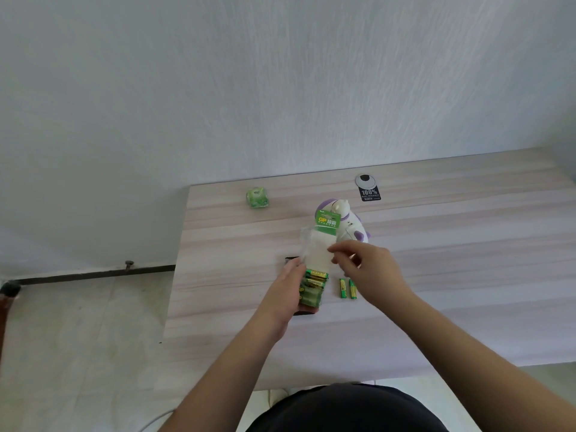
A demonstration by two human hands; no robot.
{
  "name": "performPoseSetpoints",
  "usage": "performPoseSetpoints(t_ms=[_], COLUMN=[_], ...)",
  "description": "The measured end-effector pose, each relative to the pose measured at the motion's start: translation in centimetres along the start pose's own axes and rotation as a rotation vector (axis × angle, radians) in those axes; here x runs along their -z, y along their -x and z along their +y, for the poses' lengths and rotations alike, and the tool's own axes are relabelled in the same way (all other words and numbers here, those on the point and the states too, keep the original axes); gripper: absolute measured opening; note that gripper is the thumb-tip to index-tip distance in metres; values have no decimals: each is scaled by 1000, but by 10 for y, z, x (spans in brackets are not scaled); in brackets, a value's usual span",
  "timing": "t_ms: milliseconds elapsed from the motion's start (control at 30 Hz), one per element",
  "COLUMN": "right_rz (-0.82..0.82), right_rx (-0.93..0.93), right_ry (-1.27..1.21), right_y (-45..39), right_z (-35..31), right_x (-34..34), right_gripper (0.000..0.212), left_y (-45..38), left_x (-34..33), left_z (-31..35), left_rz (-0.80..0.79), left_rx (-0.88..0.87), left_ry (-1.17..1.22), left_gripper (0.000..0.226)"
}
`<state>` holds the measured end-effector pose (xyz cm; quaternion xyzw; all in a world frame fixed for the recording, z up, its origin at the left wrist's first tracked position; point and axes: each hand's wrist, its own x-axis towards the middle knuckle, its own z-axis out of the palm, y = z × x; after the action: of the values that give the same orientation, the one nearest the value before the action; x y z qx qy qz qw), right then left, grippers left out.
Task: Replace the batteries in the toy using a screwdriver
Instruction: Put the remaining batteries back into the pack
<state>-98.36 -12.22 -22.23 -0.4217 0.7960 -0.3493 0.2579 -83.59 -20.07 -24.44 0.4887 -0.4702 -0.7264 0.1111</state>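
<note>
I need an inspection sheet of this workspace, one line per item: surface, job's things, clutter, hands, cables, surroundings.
Surface: pale wood-grain table.
Job's things: battery pack held over the table; two loose batteries lying side by side; white and purple toy behind the pack; no screwdriver seen.
Clutter: green packet; black label by a round grommet.
Hands: left hand grips the pack; right hand pinches its clear plastic.
Cables: white cord on the floor.
Surroundings: white wall, tiled floor.

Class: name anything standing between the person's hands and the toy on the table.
The battery pack, gripped by the left hand and pinched by the right hand, stands directly in front of the toy, partly hiding it.
</note>
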Motion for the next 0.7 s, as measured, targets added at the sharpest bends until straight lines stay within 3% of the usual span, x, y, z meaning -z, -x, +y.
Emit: performPoseSetpoints(t_ms=[200, 467, 700], right_rz=[158, -10, -110], right_rx=[-187, -449, -524], right_ry=[-159, -35, 145], right_y=[-3, -15, -24], right_z=[38, 124, 163], right_x=[19, -23, -60], right_gripper=[19, 21, 30], left_y=[-2, 1, 3], left_x=[-2, -11, -14], left_z=[-1, -3, -3], left_rz=[-9, 14, 77], left_rx=[-12, -74, -110], left_ry=[23, -36, -68], left_gripper=[24, 24, 25])
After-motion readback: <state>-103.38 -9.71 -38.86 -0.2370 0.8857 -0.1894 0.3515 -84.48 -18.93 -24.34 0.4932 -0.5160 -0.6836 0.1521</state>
